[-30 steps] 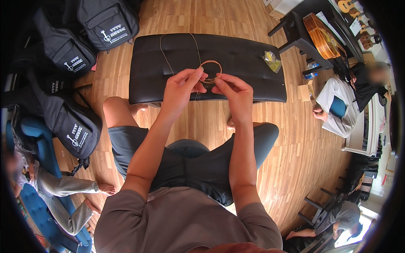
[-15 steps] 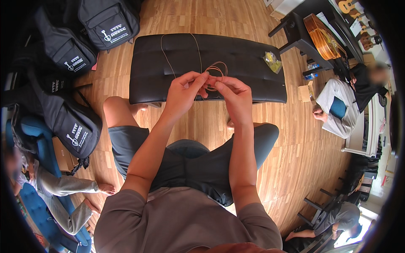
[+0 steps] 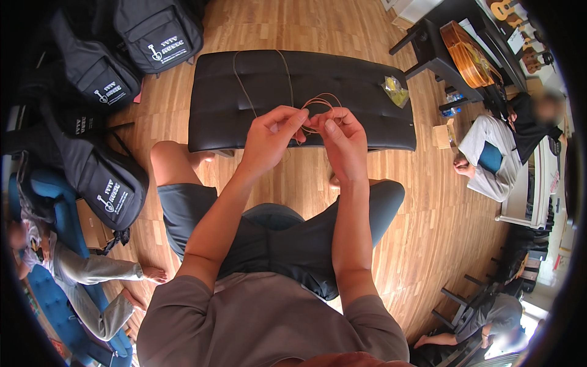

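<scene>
A thin bronze-coloured guitar string [image 3: 322, 95] is wound in loose loops between my two hands, above the near edge of a black padded bench [image 3: 348, 73]. My left hand [image 3: 273, 136] pinches the string between thumb and fingers. Close beside it, my right hand [image 3: 343, 139] is closed on the right side of the loops. From near my left hand a long slack length of string [image 3: 243, 85] arcs away over the bench top and back. The exact fingertip contact and the string's ends are too small to make out.
On the bench's right end lies a clear packet with yellow in it [image 3: 395, 92]. Black guitar bags [image 3: 104, 183] stand at the left. A guitar [image 3: 468, 55] rests on a dark stand at the far right. Other people sit at both sides, one by a small open carton [image 3: 444, 136].
The loops of string have tilted and look flatter and wider. My right hand has turned slightly and shifted a little; my left hand has moved slightly to the right.
</scene>
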`<state>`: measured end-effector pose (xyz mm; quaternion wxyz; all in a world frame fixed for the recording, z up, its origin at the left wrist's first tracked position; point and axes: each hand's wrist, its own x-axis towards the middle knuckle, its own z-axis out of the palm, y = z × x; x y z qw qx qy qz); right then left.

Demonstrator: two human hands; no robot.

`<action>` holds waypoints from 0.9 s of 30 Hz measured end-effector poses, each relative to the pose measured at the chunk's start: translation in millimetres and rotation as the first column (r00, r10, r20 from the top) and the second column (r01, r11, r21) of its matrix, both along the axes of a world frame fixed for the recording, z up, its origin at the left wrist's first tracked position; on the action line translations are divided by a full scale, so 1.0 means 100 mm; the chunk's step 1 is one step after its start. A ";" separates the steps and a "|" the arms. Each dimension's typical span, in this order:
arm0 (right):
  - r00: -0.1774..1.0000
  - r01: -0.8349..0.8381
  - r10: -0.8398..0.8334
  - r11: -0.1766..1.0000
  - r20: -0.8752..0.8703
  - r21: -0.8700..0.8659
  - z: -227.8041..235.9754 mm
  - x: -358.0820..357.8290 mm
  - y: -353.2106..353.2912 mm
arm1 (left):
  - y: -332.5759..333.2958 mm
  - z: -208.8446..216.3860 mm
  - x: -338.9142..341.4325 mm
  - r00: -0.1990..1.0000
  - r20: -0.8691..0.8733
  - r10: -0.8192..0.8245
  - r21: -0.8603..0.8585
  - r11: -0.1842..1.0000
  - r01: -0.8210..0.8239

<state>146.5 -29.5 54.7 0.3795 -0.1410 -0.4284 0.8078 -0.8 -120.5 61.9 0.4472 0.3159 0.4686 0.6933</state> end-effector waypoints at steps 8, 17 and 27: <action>0.980 0.152 -0.168 0.977 0.102 0.149 0.18 -0.07 -0.08 | -0.02 0.01 -0.01 1.000 -0.013 0.008 0.004 1.000 -0.008; 0.902 0.349 -0.361 0.933 0.237 0.093 0.21 -0.02 -0.01 | -0.02 0.03 -0.06 0.999 -0.015 0.035 0.021 0.999 -0.035; 0.941 0.040 -0.093 0.985 0.326 0.167 0.17 0.03 -0.01 | -0.02 0.04 -0.07 0.998 0.023 0.052 -0.006 0.999 -0.052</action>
